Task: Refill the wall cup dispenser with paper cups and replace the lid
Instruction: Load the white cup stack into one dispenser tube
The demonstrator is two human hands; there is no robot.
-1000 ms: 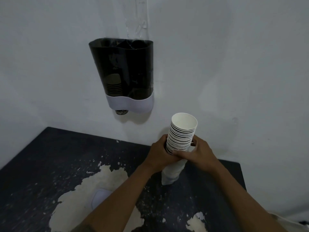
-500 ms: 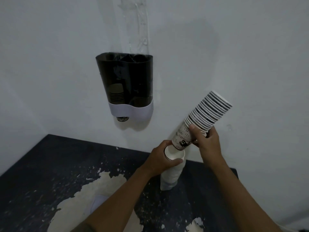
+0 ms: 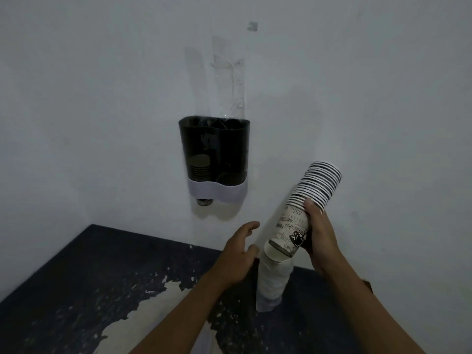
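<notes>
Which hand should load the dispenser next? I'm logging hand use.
Probably the right hand: it grips the stack of paper cups, tilted toward the open-topped cup dispenser. The left hand is open and holds nothing.

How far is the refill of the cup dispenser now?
Done: the wall dispenser stands open at the top, no lid on it, and only a short stack shows in its left tube. In hand: the right hand grips a tilted stack of paper cups, lifted off the wrapped remainder on the table; the left hand is open beside it. Left: loading the cups and putting the lid on; no lid is in view.
</notes>
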